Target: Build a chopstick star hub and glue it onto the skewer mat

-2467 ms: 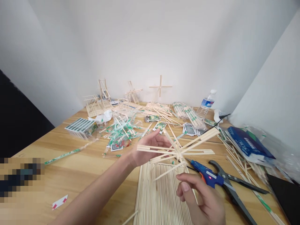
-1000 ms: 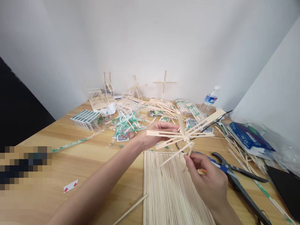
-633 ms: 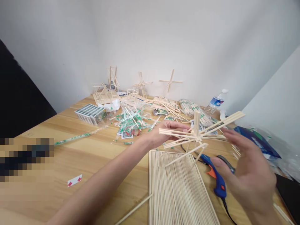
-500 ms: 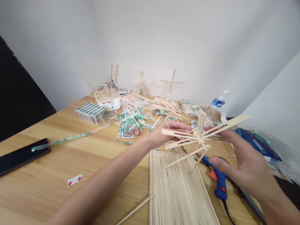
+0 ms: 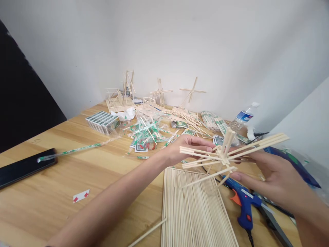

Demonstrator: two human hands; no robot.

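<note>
1. Nearest me on the desk (image 5: 108,164), a single stick (image 5: 147,233) lies with its tip at the edge of my stick mat (image 5: 195,212), whose rods sit tightly side by side.
2. Above that mat's far end, here's my stick frame (image 5: 224,157), its paired arms fanning out from a joined middle, thin legs slanting below.
3. Left hand (image 5: 187,141): behind the frame, fingers curled toward the middle; I can't tell what they pinch. Right hand (image 5: 277,175): curved round the other side, thumb by the near stick's end, fingers partly hidden, grip unclear.
4. Progress, as I judge it: arms joined, legs on; whether every joint is firm, or more is left, doesn't show. The glue gun (image 5: 244,202) rests unheld beside the mat.
5. Farther back, green-printed wrappers (image 5: 146,132), then unused loose sticks (image 5: 191,120).
6. By the wall, a stick cross (image 5: 192,90) stands assembled.
</note>
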